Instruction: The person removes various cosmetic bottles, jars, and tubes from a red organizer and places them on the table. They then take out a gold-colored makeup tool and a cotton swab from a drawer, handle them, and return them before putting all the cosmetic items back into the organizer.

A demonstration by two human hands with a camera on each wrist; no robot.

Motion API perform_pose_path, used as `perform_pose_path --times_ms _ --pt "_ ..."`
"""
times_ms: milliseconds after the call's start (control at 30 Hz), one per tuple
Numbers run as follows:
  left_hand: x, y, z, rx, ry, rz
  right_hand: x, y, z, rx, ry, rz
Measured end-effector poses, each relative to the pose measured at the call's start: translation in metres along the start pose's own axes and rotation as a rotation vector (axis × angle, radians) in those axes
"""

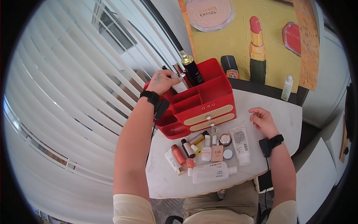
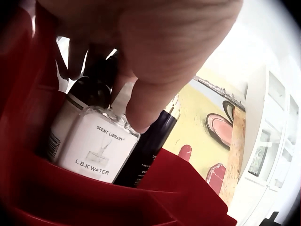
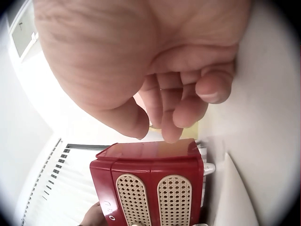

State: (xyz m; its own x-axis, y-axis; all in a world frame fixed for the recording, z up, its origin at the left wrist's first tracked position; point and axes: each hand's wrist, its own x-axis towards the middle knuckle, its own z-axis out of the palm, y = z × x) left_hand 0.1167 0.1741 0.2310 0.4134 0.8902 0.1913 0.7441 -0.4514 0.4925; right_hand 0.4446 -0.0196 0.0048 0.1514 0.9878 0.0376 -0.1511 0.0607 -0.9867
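My left hand (image 1: 161, 83) reaches over the back of a red makeup organizer (image 1: 212, 98). It pinches a perfume bottle (image 2: 101, 143) labelled "Scent Library L.B.K Water" by its top, thumb at the clear shoulder and fingers beyond. The bottle stands in a rear compartment, its lower part hidden by the red wall. Beside it are a dark-capped bottle (image 2: 87, 94) and a tall dark spray bottle (image 1: 192, 71) with a gold top. My right hand (image 1: 263, 121) holds nothing, its fingers loosely curled above the white table (image 1: 278, 112), right of the organizer.
In front of the organizer lie several cosmetics, among them a white tube (image 1: 240, 143), a large clear bottle (image 1: 210, 171), a pink box (image 1: 217, 153) and a small jar (image 1: 225, 139). A small white bottle (image 1: 286, 88) stands by the painting (image 1: 276, 56). Blinds (image 1: 74, 93) hang at the left.
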Motion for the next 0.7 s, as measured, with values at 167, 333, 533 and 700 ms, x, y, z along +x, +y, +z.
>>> perform_pose_path --times_ms 167,333,533,700 --pt "-0.003 -0.002 -0.001 0.012 0.039 0.005 0.001 0.000 0.000 -0.014 0.009 -0.006" --pt "-0.019 0.004 -0.022 -0.158 0.270 0.019 0.003 0.005 -0.003 -0.054 0.028 -0.019" --pt "-0.089 0.027 -0.053 -0.690 0.369 0.118 0.003 0.004 -0.002 -0.041 0.041 -0.021" --pt "-0.177 -0.004 -0.012 -0.956 0.229 -0.136 0.004 0.006 -0.002 -0.079 0.044 -0.028"
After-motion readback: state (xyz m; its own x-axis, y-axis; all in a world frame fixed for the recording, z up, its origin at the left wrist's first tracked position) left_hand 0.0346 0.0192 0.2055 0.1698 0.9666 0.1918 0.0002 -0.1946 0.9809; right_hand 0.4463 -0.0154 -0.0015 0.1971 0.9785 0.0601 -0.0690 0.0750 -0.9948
